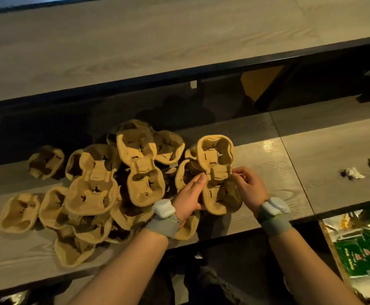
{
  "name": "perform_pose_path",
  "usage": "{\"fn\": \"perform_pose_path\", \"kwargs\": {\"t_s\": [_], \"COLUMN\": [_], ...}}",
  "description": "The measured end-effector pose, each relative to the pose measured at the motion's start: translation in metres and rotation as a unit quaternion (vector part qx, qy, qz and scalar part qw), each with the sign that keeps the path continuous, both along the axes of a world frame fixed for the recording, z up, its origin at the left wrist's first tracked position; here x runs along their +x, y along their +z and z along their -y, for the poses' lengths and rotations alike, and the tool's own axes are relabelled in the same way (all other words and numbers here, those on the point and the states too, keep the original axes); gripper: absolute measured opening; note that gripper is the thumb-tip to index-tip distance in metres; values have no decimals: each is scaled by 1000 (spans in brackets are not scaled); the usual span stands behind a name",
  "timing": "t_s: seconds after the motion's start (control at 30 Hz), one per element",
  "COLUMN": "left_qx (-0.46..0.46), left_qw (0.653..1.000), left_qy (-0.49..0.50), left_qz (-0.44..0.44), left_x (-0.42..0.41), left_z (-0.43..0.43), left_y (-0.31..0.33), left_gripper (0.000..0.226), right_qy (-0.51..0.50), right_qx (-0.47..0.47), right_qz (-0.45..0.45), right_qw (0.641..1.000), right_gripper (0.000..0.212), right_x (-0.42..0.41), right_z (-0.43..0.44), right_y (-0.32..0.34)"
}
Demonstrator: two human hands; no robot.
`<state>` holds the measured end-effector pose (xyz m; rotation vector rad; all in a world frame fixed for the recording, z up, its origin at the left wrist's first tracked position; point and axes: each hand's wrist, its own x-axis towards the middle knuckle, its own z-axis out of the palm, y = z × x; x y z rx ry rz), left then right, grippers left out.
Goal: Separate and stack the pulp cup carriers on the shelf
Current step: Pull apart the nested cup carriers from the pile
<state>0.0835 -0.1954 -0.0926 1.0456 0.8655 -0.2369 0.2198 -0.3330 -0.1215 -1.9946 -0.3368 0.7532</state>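
A loose heap of several tan pulp cup carriers point(96, 186) lies on the wooden shelf point(274, 172), left of centre. To its right I hold one two-cup carrier point(215, 157) tilted up above the shelf. My left hand point(190, 194) pinches its left side at the narrow middle. My right hand point(248, 188) pinches the right side of that same middle part. More carriers sit nested under and behind the held one. Both wrists wear grey bands.
A higher wooden counter point(135, 51) with a dark front edge runs above the shelf. Small crumpled white scraps point(355, 172) lie on the shelf's right part. Below right, a box point(364, 245) holds green packets.
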Motion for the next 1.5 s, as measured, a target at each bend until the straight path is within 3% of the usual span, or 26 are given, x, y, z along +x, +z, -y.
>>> {"fn": "perform_pose_path", "kwargs": {"t_s": [0.13,0.3,0.4,0.5,0.73,0.93,1.0,1.13,1.33,1.43,1.5], "left_qx": [137,227,348,447,564,603,603,575,562,500,383], "left_qw": [989,971,927,856,732,698,703,751,796,853,913], "left_qy": [-59,-78,-138,-246,-353,-354,-344,-298,-220,-145,-123], "left_qz": [-27,-8,-31,-78,-147,-155,-157,-132,-52,33,65], "left_x": [3,-6,-16,-27,-43,-54,-54,-51,-37,-30,-24], "left_z": [6,5,-2,-11,-30,-39,-40,-45,-39,-23,-5], "left_y": [-1,0,-6,-14,-21,-22,-23,-20,2,11,8], "left_gripper": [65,56,53,52,63,62,61,56,45,35,35], "right_qy": [9,2,15,40,100,150,141,115,94,94,81], "right_qx": [6,17,21,0,-31,-95,-113,-127,-123,-140,-180], "right_qz": [6,8,9,5,39,66,57,56,98,136,154], "right_qw": [1000,1000,1000,999,994,982,982,984,983,976,968], "right_gripper": [17,15,16,14,14,17,15,13,9,8,10], "right_x": [4,16,18,17,21,25,28,36,37,37,38], "right_z": [3,8,5,-2,-19,-24,-18,5,12,6,8], "right_y": [-3,-3,-5,-11,-21,-34,-36,-39,-43,-45,-50]}}
